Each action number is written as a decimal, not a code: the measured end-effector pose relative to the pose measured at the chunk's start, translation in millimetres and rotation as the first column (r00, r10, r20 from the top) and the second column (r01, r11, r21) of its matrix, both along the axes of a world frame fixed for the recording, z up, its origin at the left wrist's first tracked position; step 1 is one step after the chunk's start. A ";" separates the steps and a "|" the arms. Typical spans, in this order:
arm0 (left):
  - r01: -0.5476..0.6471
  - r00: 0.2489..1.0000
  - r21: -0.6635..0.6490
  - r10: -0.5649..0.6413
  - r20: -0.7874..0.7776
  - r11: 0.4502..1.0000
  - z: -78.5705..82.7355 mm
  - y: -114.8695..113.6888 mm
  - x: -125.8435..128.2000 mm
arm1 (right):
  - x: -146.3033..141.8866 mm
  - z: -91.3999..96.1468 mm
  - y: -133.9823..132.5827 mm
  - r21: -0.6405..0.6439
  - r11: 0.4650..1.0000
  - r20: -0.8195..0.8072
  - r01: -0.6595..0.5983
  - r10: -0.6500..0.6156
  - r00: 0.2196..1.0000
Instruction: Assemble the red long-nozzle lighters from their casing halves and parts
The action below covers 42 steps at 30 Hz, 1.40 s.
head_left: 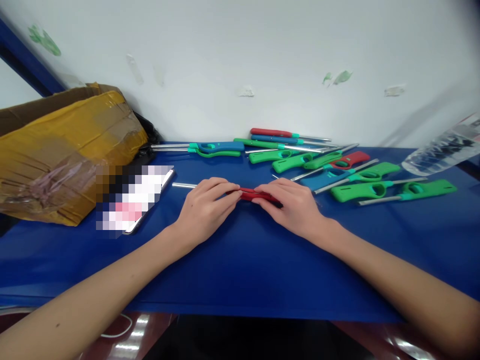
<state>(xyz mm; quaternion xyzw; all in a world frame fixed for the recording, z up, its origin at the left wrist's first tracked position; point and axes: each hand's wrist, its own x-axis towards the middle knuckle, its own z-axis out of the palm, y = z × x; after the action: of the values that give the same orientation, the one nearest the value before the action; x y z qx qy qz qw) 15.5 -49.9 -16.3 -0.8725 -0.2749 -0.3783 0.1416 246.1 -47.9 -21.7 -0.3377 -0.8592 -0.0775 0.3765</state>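
A red long-nosed lighter [248, 193] lies across the blue table cover [240, 270], its metal tube [183, 185] sticking out to the left. My left hand [204, 210] grips its tube end and my right hand [292, 205] grips its red handle; both hands rest on the cover. Most of the lighter is hidden under my fingers.
Several green, blue and red lighters [360, 182] lie scattered at the back right. A taped cardboard box [63, 150] stands at the left, a phone [142, 205] beside it. A clear plastic bottle [442, 150] lies at the far right. A white wall stands behind.
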 end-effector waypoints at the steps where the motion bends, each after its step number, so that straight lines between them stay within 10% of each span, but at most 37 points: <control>1: 0.000 1.000 -0.003 0.000 -0.001 1.000 0.3 0.0 0.1 | 0.0 -0.1 0.0 0.000 1.000 0.001 0.001 -0.001 1.000; 25: -0.061 0.998 -0.446 0.056 -0.024 0.893 10.3 3.1 -0.9 | -0.4 4.4 1.4 0.133 0.988 0.076 -0.085 0.075 0.994; 42: 0.063 0.995 -0.339 -0.087 -0.057 0.939 2.6 6.0 -1.9 | -4.1 10.5 0.1 0.043 0.997 0.215 -0.066 0.055 0.975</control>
<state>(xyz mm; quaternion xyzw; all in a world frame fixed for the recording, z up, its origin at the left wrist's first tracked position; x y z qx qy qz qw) 13.6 -43.9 -13.8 -0.9067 -0.2967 -0.2996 -0.0143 241.9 -47.8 -11.2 -0.2915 -0.9023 -0.1232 0.2927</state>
